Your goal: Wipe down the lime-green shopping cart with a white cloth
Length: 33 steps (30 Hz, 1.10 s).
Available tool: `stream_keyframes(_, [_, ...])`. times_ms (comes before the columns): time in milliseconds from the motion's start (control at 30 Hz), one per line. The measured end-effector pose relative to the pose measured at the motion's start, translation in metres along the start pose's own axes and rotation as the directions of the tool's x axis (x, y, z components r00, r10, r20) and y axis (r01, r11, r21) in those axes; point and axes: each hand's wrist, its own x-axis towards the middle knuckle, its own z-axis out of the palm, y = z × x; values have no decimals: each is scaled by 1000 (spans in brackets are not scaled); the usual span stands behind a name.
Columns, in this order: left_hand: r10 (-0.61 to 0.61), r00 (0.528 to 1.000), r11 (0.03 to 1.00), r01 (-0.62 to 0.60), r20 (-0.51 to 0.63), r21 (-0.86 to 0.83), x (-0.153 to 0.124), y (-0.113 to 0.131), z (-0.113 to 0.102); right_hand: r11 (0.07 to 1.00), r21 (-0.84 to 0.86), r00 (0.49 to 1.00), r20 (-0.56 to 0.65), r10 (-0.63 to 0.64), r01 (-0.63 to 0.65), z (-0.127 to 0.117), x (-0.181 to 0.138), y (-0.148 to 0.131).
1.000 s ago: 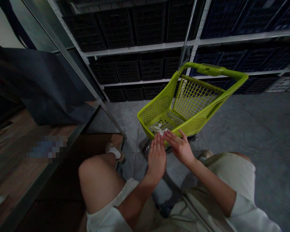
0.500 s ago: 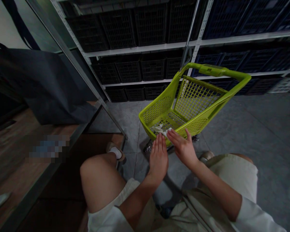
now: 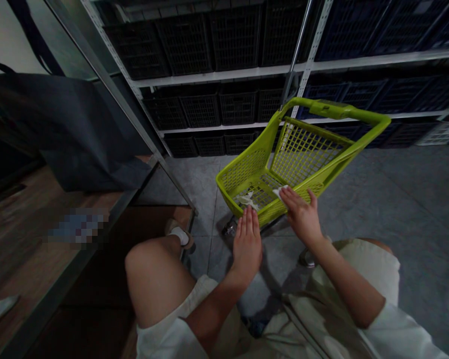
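Observation:
A lime-green shopping cart [image 3: 243, 172] with lattice sides stands before me. My left hand [image 3: 247, 244] lies with straight fingers at the near rim of its basket, the thumb hidden. To the right, my right hand [image 3: 302, 217] presses a white tissue [image 3: 280, 190] against the same rim under its fingertips, its thumb raised apart. Most of that tissue is hidden beneath the fingers. Another crumpled white piece, like tissue [image 3: 247, 198], shows in the basket just beyond my left fingertips; I cannot tell whether the left fingers touch it.
White metal shelving [image 3: 209, 78] with rows of dark crates [image 3: 234, 37] stands behind the cart. On my left is a metal-edged wooden table [image 3: 7, 249] bearing a dark bag [image 3: 93, 134] and a blurred-out item. Grey tiles [image 3: 404, 199] cover the floor.
My right hand has slid right and slightly away along the rim with the white tissue, widening the gap between the hands. My left hand has stayed almost where it was.

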Motion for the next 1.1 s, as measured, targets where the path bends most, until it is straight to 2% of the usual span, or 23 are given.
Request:
stream_keyframes(100, [-8,1000,1000,8,-22,26,0,1,1,985,96,989,36,-146,142,5,-13,-47])
stream_keyframes(167, [-7,1000,999,8,-25,41,-1,1,1,967,128,972,43,-229,222,5,-17,-59])
stream_keyframes(233, [1,1000,999,0,-16,43,-1,0,-1,949,131,953,57,-297,288,3,-15,-47])
stream_keyframes(300, [6,1000,999,-5,-3,35,-1,-1,-2,944,110,945,74,-318,309,-1,-9,-18])
stream_keyframes(400, [5,1000,1000,-5,13,13,-1,-1,-3,984,25,983,35,-179,178,-6,2,28])
stream_keyframes(467, [2,1000,1000,-2,14,1,-1,-1,-2,999,-22,999,-22,-47,47,-7,6,41])
stream_keyframes(500, [1,1000,1000,-1,10,-4,-1,-1,-1,999,-33,999,-42,2,-3,-6,5,39])
stream_keyframes(533, [0,1000,1000,0,3,-8,-1,-1,1,999,-32,998,-49,30,-31,-5,4,32])
stream_keyframes(600, [1,1000,1000,-1,-16,-11,-1,-1,2,1000,2,1000,-28,8,-8,-1,-2,5])
stream_keyframes(733, [2,1000,1000,-2,-29,8,-1,0,2,979,121,986,16,-167,164,9,-15,-52])
stream_keyframes(833, [2,1000,1000,-1,-10,29,0,1,-1,971,142,980,27,-197,191,12,-17,-65])
stream_keyframes(900, [7,1000,999,-7,-1,32,0,1,-3,969,137,975,60,-216,206,11,-15,-59])
stream_keyframes(1000, [14,1000,1000,-14,0,21,0,0,-6,953,114,952,96,-292,281,9,-8,-34])
stream_keyframes(1100, [13,1000,1000,-13,-10,-3,0,-1,-6,958,72,958,45,-283,279,7,0,2])
